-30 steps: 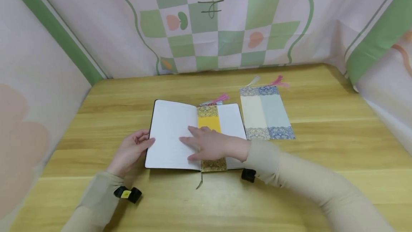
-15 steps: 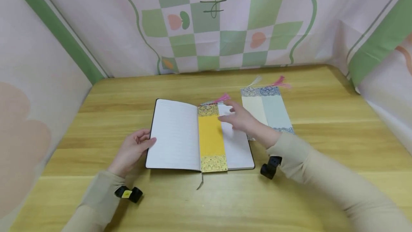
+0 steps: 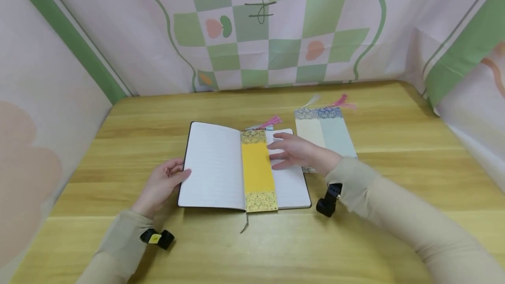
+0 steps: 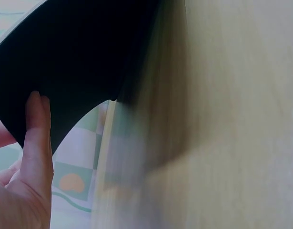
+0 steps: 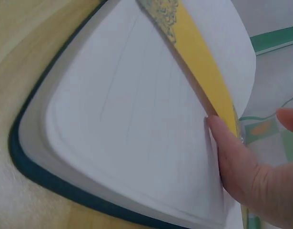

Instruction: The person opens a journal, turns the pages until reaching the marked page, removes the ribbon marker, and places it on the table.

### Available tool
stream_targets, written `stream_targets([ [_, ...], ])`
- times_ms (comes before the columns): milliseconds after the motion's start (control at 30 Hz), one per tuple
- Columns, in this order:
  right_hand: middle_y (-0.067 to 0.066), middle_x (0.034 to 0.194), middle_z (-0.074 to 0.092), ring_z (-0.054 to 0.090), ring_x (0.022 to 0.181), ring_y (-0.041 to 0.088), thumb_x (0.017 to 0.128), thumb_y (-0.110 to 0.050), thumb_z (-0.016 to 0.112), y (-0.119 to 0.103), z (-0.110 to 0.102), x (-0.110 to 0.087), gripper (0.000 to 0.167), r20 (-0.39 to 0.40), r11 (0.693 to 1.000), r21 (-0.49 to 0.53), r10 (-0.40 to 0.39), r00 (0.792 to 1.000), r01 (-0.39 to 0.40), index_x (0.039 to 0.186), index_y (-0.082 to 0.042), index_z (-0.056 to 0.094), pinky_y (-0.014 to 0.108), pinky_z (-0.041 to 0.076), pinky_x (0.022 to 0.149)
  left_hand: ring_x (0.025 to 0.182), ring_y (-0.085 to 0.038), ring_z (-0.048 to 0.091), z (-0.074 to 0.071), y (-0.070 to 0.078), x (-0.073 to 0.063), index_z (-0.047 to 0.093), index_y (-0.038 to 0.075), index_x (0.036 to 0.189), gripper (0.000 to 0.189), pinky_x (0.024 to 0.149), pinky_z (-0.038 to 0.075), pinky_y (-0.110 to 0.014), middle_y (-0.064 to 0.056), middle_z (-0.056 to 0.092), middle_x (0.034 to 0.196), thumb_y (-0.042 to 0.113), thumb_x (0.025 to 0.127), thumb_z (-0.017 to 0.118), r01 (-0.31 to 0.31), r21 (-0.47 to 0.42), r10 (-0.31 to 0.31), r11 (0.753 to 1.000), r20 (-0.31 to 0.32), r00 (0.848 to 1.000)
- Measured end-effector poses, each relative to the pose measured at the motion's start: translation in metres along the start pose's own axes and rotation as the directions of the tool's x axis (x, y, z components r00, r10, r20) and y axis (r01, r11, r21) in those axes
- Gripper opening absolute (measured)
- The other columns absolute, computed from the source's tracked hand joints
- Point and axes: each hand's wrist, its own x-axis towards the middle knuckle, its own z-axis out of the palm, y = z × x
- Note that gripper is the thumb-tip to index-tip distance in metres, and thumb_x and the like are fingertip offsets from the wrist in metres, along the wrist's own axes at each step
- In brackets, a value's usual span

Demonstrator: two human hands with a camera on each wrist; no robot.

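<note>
An open notebook (image 3: 213,165) with lined white pages and a dark cover lies mid-table. My left hand (image 3: 161,185) holds its left edge, thumb on the page and fingers against the dark cover (image 4: 79,57), which stands raised off the wood in the left wrist view. Along the gutter lies a yellow bookmark (image 3: 258,168) with patterned ends, its lower end reaching just past the page edge. Over the right page my right hand (image 3: 297,153) has its fingers spread, fingertips close to the bookmark's right edge. In the right wrist view, a fingertip (image 5: 215,121) is right beside the yellow bookmark (image 5: 198,57).
Right of the notebook, a cream bookmark (image 3: 311,133) and a light blue bookmark (image 3: 334,130) lie side by side, partly behind my right hand. Pink and pale tassels (image 3: 271,121) show at the notebook's top. A ribbon (image 3: 245,225) hangs from its bottom. Curtains (image 3: 252,51) surround the table.
My right hand has left the bookmark and left page, moved right and up toward the bookmark's top, then slightly down over the right page. My left hand stays on the cover.
</note>
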Motion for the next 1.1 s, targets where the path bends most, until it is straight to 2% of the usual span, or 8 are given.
stream_targets([
  [167,0.026,0.15,0.024,0.034,0.135,0.037,0.097,-0.002,0.045,0.005,0.004,0.008,0.07,0.001,0.998,-0.063,-0.008,1.0,0.008,0.151,-0.005,0.001,0.041,0.05,0.093,0.085,-0.004,0.056,0.0,0.001,0.001,0.047,-0.007,0.128,0.038,0.076,0.05,-0.018,0.007,0.062,0.094,0.01,0.095,0.056,0.005,0.007,-0.005,1.0,-0.004,1.0],
  [300,0.022,0.129,0.045,0.056,0.105,0.025,0.093,0.0,0.052,0.008,0.012,0.012,0.066,-0.051,0.984,-0.176,-0.038,0.998,0.028,0.147,-0.002,0.016,0.03,0.056,0.076,0.087,-0.005,0.056,0.001,0.002,0.002,0.047,-0.005,0.129,0.039,0.077,0.049,-0.018,0.004,0.061,0.097,0.012,0.095,0.056,0.02,0.018,-0.02,1.0,-0.005,1.0],
  [400,0.016,0.116,0.05,0.058,0.082,0.015,0.089,-0.001,0.058,0.009,0.017,0.014,0.064,-0.109,0.974,-0.223,-0.056,0.992,0.031,0.144,-0.002,0.026,0.024,0.054,0.066,0.089,-0.006,0.055,0.002,0.002,0.003,0.047,-0.004,0.13,0.041,0.079,0.049,-0.018,0.002,0.06,0.1,0.015,0.095,0.057,0.023,0.034,-0.023,0.999,-0.004,1.0],
  [500,0.014,0.114,0.052,0.057,0.074,0.012,0.088,-0.001,0.06,0.011,0.018,0.016,0.06,-0.138,0.971,-0.235,-0.072,0.988,0.037,0.141,-0.001,0.032,0.021,0.052,0.063,0.09,-0.006,0.055,0.003,0.003,0.005,0.047,-0.004,0.13,0.041,0.08,0.049,-0.018,0.001,0.061,0.1,0.015,0.095,0.057,0.015,0.035,-0.015,0.999,0.0,1.0],
  [733,0.018,0.123,0.054,0.059,0.078,0.011,0.091,-0.002,0.057,0.018,0.017,0.015,0.051,-0.132,0.967,-0.237,-0.124,0.983,0.091,0.137,0.001,0.036,0.021,0.051,0.065,0.088,-0.006,0.054,0.005,0.003,0.003,0.047,-0.004,0.129,0.041,0.078,0.049,-0.018,0.004,0.059,0.096,0.014,0.095,0.057,0.017,0.036,-0.017,0.999,0.003,1.0],
  [933,0.017,0.121,0.054,0.06,0.08,0.011,0.095,-0.004,0.051,0.018,0.007,0.008,0.05,-0.094,0.967,-0.213,-0.166,0.982,0.143,0.141,0.001,0.031,0.023,0.051,0.068,0.088,-0.007,0.053,0.006,0.001,0.0,0.047,-0.004,0.129,0.041,0.078,0.048,-0.018,0.003,0.059,0.097,0.016,0.095,0.058,0.029,0.058,-0.029,0.998,0.002,1.0],
  [1033,0.019,0.128,0.048,0.06,0.09,0.015,0.096,-0.005,0.048,0.01,-0.008,0.002,0.053,-0.094,0.965,-0.206,-0.181,0.979,0.159,0.145,0.0,0.026,0.028,0.052,0.079,0.087,-0.006,0.054,0.004,0.0,0.0,0.046,-0.004,0.129,0.04,0.078,0.048,-0.018,0.004,0.058,0.096,0.015,0.095,0.057,0.027,0.051,-0.027,0.998,-0.004,1.0],
  [1100,0.022,0.138,0.039,0.056,0.103,0.02,0.097,-0.005,0.045,0.003,-0.021,-0.003,0.056,-0.085,0.961,-0.209,-0.202,0.976,0.181,0.147,0.0,0.02,0.034,0.05,0.091,0.087,-0.006,0.054,0.003,0.0,-0.001,0.046,-0.005,0.129,0.041,0.078,0.048,-0.018,0.004,0.058,0.096,0.015,0.095,0.056,0.029,0.045,-0.028,0.999,-0.007,1.0],
])
